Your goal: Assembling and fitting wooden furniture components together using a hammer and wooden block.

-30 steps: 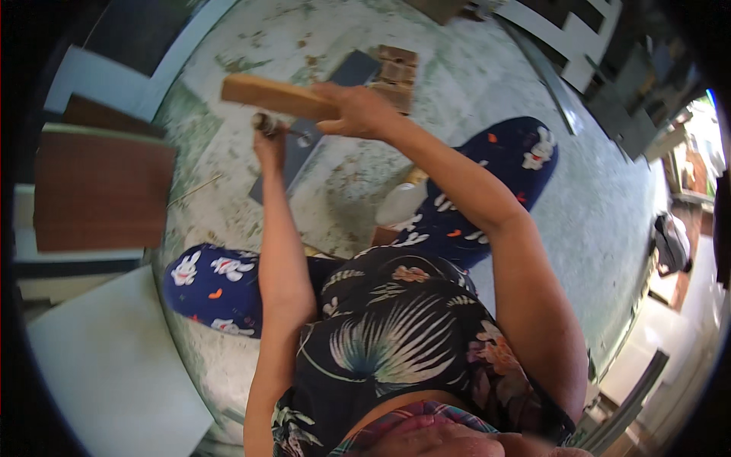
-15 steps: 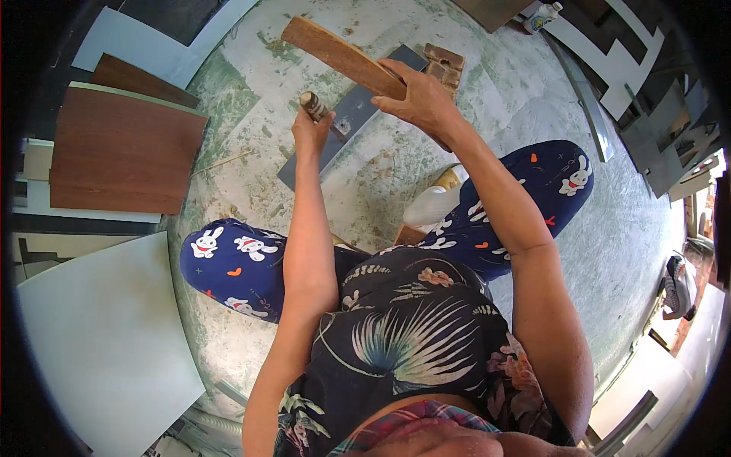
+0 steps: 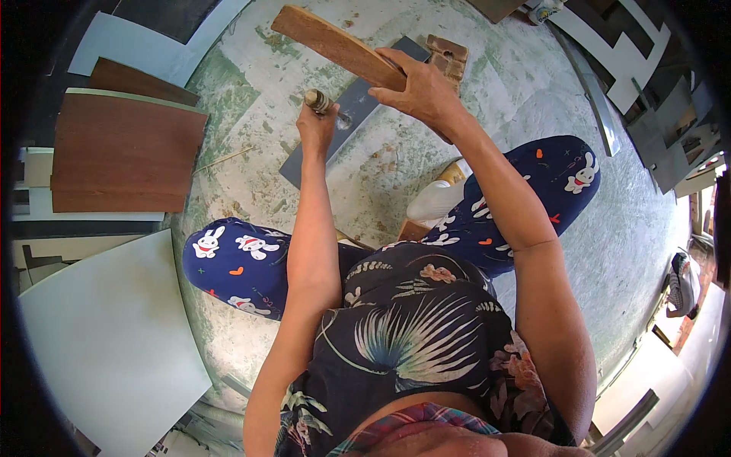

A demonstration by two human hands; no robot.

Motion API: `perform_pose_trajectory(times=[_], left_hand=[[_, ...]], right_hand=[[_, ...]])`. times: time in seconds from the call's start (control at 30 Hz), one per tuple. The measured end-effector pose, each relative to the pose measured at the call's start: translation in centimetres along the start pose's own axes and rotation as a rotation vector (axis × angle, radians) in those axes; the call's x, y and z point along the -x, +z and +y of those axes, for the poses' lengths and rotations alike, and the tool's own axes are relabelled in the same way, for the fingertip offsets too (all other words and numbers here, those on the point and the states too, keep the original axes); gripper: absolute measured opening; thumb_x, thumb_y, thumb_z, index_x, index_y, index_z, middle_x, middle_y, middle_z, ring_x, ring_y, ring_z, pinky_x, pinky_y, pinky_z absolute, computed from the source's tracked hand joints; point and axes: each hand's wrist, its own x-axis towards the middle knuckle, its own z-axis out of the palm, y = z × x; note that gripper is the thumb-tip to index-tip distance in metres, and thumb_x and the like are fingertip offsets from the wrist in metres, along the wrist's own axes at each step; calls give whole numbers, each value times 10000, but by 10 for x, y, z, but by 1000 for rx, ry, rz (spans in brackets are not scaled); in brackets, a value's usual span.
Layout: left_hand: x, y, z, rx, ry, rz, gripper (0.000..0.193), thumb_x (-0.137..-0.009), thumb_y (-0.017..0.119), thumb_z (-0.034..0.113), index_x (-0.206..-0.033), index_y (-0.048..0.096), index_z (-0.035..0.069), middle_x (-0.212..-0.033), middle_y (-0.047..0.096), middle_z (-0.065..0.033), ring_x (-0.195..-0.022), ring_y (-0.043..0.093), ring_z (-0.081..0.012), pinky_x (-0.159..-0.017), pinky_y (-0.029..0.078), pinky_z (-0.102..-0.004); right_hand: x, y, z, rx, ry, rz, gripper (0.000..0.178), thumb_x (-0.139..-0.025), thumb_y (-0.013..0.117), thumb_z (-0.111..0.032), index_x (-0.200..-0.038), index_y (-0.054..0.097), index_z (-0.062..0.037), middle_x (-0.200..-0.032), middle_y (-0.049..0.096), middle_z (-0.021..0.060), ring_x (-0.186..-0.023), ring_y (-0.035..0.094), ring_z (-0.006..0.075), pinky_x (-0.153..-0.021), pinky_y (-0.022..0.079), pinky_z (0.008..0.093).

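My left hand (image 3: 316, 129) is wrapped round the handle of a chisel (image 3: 317, 100), which stands over a long dark grey board (image 3: 364, 107) on the floor. The chisel's tip is hidden behind the hand. A pale worn patch shows on the board beside it. My right hand (image 3: 426, 87) grips a flat, reddish-brown wooden bar (image 3: 335, 44), raised above the board with its far end pointing up and left. At the board's far end lies a brown brick (image 3: 448, 59) with hollows in it.
Brown panels (image 3: 126, 152) and a large white sheet (image 3: 110, 335) lie at the left. Cut white boards (image 3: 628, 57), grey offcuts (image 3: 681, 126) and a metal strip (image 3: 590, 91) are at the right. Debris dots the concrete floor (image 3: 244, 137). My bent knees flank the work.
The chisel has tipped more upright, its handle end shifting slightly right. The wooden bar has moved a little up and left with my right hand. Both grips stay the same.
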Motion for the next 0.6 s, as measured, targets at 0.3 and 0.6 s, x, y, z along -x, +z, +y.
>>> perform_pose_trajectory(times=[0.3,0.6], left_hand=[[3,0,9,-40,75,-30,282,-785,739,106,-1018,613,9,-891,691,-125,-820,662,-216,-752,512,-342],[5,-2,11,-29,73,-73,271,-798,717,89,-1031,600,19,-894,690,-116,-829,661,-215,-755,512,-339]], right_hand=[[0,2,1,-6,-17,0,746,-728,729,-440,-1348,510,-88,-996,677,253,-940,658,403,-831,516,460],[0,3,1,18,-18,-2,753,-724,733,-455,-1351,511,-102,-1021,677,244,-951,663,391,-844,521,453]])
